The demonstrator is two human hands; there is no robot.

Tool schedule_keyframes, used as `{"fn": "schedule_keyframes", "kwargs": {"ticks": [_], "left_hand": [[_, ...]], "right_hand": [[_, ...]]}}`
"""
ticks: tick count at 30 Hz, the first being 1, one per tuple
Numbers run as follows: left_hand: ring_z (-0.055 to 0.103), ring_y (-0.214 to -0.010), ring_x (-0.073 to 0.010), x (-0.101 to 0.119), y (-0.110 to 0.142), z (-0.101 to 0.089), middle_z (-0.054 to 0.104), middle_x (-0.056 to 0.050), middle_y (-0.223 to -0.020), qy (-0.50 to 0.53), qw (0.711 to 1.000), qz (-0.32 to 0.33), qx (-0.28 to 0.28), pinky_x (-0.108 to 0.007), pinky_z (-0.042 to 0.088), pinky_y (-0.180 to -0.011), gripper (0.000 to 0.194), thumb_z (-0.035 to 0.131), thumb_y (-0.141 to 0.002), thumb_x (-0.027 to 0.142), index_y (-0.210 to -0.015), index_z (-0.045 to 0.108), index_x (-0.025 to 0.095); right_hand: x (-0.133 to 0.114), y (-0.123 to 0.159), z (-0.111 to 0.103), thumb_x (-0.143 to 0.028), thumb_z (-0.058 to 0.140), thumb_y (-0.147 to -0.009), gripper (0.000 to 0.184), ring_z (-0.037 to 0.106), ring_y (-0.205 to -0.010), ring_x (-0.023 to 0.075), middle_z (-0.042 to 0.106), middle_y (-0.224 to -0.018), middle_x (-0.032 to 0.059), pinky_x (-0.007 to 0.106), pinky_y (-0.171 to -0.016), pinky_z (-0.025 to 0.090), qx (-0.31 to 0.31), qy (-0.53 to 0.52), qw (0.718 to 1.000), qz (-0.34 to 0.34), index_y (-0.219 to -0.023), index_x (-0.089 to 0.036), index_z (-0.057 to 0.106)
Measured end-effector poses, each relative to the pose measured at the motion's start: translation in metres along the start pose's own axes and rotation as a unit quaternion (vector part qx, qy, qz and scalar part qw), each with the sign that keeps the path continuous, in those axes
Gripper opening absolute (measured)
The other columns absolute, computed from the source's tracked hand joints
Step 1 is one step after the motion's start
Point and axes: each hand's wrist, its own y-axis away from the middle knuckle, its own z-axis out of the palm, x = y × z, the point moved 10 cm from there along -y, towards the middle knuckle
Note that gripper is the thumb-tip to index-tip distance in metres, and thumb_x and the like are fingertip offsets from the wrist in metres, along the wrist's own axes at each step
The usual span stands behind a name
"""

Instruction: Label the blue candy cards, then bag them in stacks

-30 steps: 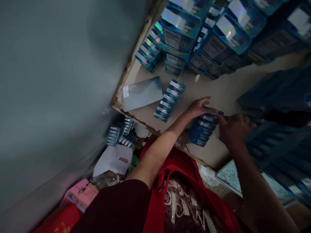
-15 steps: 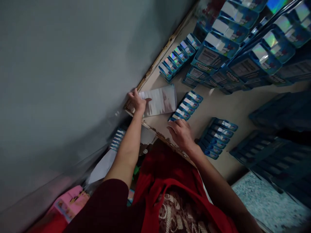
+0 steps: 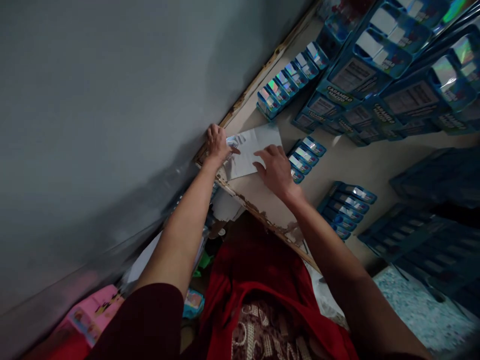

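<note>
A flat, shiny plastic sheet [image 3: 258, 137] lies at the corner of the table, against the wall. My left hand [image 3: 218, 146] is closed over its left end, with the thumb lying on top of it. Over the sheet's right part is my right hand [image 3: 276, 169], its thumb and index finger apart and nothing between them. Just beyond that hand stands a short row of small blue boxes [image 3: 307, 159], partly hidden behind it.
Another row of blue boxes [image 3: 292, 77] runs along the wall edge. Tall stacks of blue cartons [image 3: 352, 75] stand at the back right, and one more row [image 3: 347, 210] sits to the right. The table's front edge [image 3: 258, 217] is chipped.
My right hand has moved left and forward from beside the row of boxes to over the plastic sheet. My left hand remains at the sheet's left end. The view has shifted slightly.
</note>
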Motion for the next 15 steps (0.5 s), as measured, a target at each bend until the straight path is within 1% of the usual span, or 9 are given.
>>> {"fn": "schedule_keyframes", "kwargs": {"ticks": [1,3,4,6,7,9,11,13,15], "left_hand": [[0.056,-0.135,-0.0401,-0.002,0.002,0.001,0.065,-0.019,-0.132,0.014,1.000,-0.009,-0.008,-0.053,0.039,-0.122,0.053,0.102,-0.063,0.022,-0.103,0.067,0.017],[0.067,-0.113,-0.0307,-0.005,0.011,-0.002,0.073,-0.011,-0.112,0.061,0.997,-0.022,-0.033,-0.046,0.049,-0.112,0.033,0.089,-0.071,0.012,-0.096,0.068,0.019],[0.068,-0.103,-0.0266,-0.004,0.017,-0.008,0.074,-0.008,-0.103,0.096,0.994,-0.021,-0.041,-0.043,0.052,-0.106,0.027,0.083,-0.073,0.011,-0.093,0.068,0.019],[0.069,-0.093,-0.0216,0.005,0.032,-0.029,0.076,-0.004,-0.094,0.175,0.984,-0.002,-0.042,-0.037,0.055,-0.099,0.019,0.078,-0.073,0.013,-0.090,0.071,0.020],[0.070,-0.092,-0.0205,0.012,0.040,-0.043,0.077,-0.003,-0.094,0.213,0.976,0.012,-0.036,-0.034,0.056,-0.096,0.019,0.078,-0.073,0.017,-0.091,0.073,0.019],[0.071,-0.093,-0.0200,0.023,0.057,-0.073,0.079,-0.005,-0.098,0.279,0.960,0.027,-0.017,-0.032,0.056,-0.091,0.027,0.083,-0.072,0.025,-0.099,0.078,0.019],[0.071,-0.090,-0.0202,0.026,0.072,-0.093,0.079,-0.006,-0.098,0.327,0.945,0.008,-0.007,-0.030,0.056,-0.084,0.036,0.089,-0.072,0.035,-0.103,0.081,0.019],[0.069,-0.083,-0.0197,0.024,0.083,-0.096,0.078,-0.005,-0.092,0.369,0.929,-0.032,-0.020,-0.029,0.054,-0.076,0.040,0.092,-0.071,0.047,-0.098,0.083,0.019],[0.067,-0.078,-0.0193,0.022,0.090,-0.090,0.076,-0.004,-0.086,0.407,0.911,-0.056,-0.032,-0.029,0.053,-0.071,0.043,0.090,-0.073,0.058,-0.092,0.082,0.021]], "right_hand": [[-0.004,-0.010,0.000,-0.024,0.053,-0.107,0.032,0.056,-0.121,0.0353,0.070,-0.128,0.0157,0.047,-0.105,0.045,-0.007,0.010,1.000,-0.005,-0.131,-0.019,0.074],[-0.012,-0.027,0.001,-0.019,0.048,-0.108,0.035,0.054,-0.128,0.0349,0.069,-0.136,0.0144,0.047,-0.109,0.043,-0.016,0.025,0.999,-0.019,-0.133,-0.019,0.072],[-0.017,-0.035,0.000,-0.017,0.047,-0.109,0.036,0.053,-0.132,0.0344,0.069,-0.141,0.0135,0.048,-0.112,0.041,-0.016,0.028,0.999,-0.030,-0.136,-0.019,0.070],[-0.030,-0.050,0.001,-0.017,0.046,-0.110,0.038,0.048,-0.141,0.0333,0.067,-0.149,0.0114,0.051,-0.119,0.034,-0.018,0.022,0.997,-0.066,-0.141,-0.020,0.067],[-0.036,-0.058,0.002,-0.018,0.046,-0.111,0.037,0.048,-0.143,0.0322,0.068,-0.149,0.0102,0.053,-0.122,0.029,-0.024,0.013,0.996,-0.082,-0.141,-0.021,0.067],[-0.045,-0.073,0.008,-0.017,0.045,-0.112,0.036,0.055,-0.138,0.0289,0.075,-0.136,0.0074,0.057,-0.128,0.019,-0.051,-0.016,0.994,-0.095,-0.133,-0.023,0.073],[-0.051,-0.084,0.011,-0.017,0.044,-0.111,0.037,0.064,-0.125,0.0257,0.080,-0.120,0.0048,0.060,-0.128,0.017,-0.077,-0.058,0.992,-0.085,-0.122,-0.024,0.078],[-0.056,-0.089,0.005,-0.019,0.045,-0.111,0.036,0.067,-0.117,0.0248,0.080,-0.114,0.0040,0.060,-0.127,0.021,-0.071,-0.088,0.991,-0.077,-0.118,-0.024,0.080],[-0.063,-0.088,-0.007,-0.023,0.047,-0.111,0.035,0.066,-0.119,0.0259,0.080,-0.116,0.0046,0.060,-0.128,0.022,-0.033,-0.080,0.993,-0.081,-0.117,-0.025,0.081]]}}
